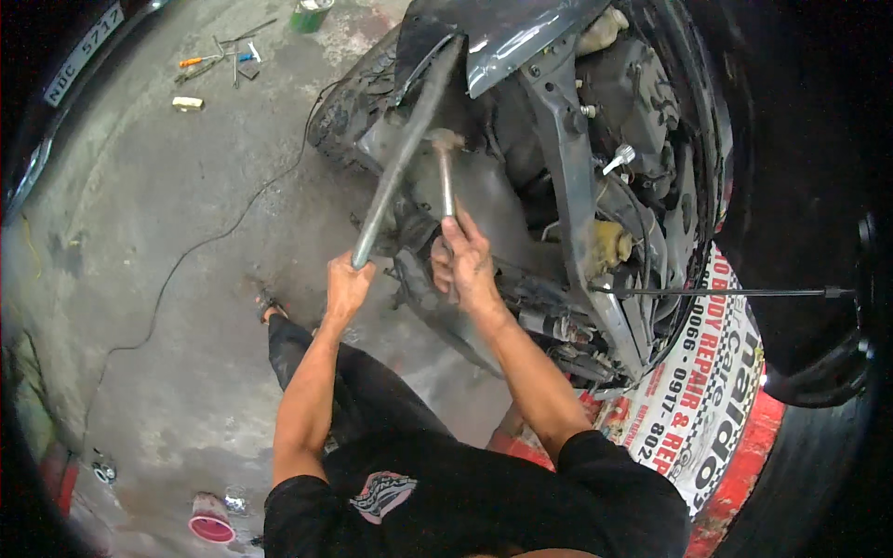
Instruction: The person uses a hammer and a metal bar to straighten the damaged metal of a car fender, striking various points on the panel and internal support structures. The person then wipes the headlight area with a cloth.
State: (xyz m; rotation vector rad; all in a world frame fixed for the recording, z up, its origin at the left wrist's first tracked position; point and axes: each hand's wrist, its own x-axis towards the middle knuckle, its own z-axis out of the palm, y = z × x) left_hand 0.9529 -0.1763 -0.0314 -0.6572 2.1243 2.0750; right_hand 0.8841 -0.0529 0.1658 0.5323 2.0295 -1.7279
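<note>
here, left hand (pixel 350 286) grips bar (pixel 398 177) near fender (pixel 528 42) edge; right hand (pixel 469 265) clasps hammer (pixel 446 177).

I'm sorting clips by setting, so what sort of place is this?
Most likely a car body repair workshop: there is an opened-up dark grey metal car front, a silver-handled hammer in the right hand, and an orange-handled hand tool on the grey concrete floor.

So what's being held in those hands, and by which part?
The left hand grips a long grey bar by its near end; the right hand grips a hammer by its handle.
</note>
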